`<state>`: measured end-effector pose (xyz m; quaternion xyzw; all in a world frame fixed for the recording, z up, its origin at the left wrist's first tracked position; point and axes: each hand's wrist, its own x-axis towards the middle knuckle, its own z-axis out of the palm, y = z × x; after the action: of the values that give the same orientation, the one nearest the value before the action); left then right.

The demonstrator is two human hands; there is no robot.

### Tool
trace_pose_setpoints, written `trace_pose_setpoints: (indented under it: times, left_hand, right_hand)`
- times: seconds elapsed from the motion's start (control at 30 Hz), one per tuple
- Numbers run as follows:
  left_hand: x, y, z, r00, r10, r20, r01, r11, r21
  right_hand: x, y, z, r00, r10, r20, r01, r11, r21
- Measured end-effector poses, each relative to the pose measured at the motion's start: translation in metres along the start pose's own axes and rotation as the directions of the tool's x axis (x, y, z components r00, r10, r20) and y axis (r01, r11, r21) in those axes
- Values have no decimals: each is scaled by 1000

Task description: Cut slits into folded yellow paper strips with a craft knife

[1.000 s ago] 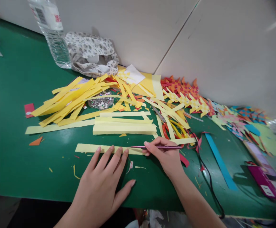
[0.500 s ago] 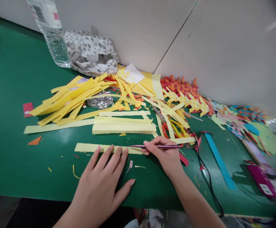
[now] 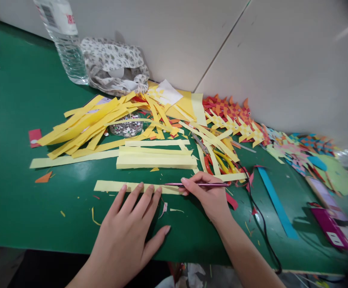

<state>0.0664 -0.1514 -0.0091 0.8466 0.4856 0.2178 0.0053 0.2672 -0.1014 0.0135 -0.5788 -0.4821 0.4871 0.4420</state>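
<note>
- The green tabletop (image 3: 21, 208) is strewn with cut paper; if loose scraps were caught beneath the work, an uneven crease could be left.
- A yellow pile (image 3: 87, 126) of strips is spread toward the wall (image 3: 294, 64), well apart from the hands.
- By the wall, a bottle (image 3: 67, 48) is seen leaning in the view; the papers could be wetted if it were knocked over uncapped, though its cap is out of view.
- The left hand (image 3: 129, 232) is laid low and flat; the right hand (image 3: 210, 200) is set just beside it.
- Folded paper (image 3: 156, 161) is placed just beyond the hands, and could be pushed by a stray knuckle.
- The pale strip (image 3: 109, 186) is held flat near the front edge of the tabletop, its right end covered by the right hand. It could be skewed if the left pressure were eased, or torn if a point were pressed too hard.
- The left fingers (image 3: 136, 197) are straight and slightly spread, nothing gripped, with the strip pinned under the tips.
- The right fingers (image 3: 194, 191) are closed in a pinch, and the slim tool (image 3: 211, 185) is gripped.
- The tool's tip is aimed leftward along the strip's far edge; whether paper is touched cannot be told.
</note>
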Motion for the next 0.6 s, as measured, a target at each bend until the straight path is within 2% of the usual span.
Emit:
trace_pose_setpoints:
  times: [0.17, 0.6]
  left_hand:
    - [1, 0, 0, 1000, -4, 5, 4, 1000, 4]
    - [0, 0, -1, 1000, 0, -4, 0, 1000, 6]
  right_hand:
    - [-2, -3, 3, 999, 4, -32, -5, 1000, -5]
    - [-2, 0, -2, 1000, -6, -25, 4, 998, -69]
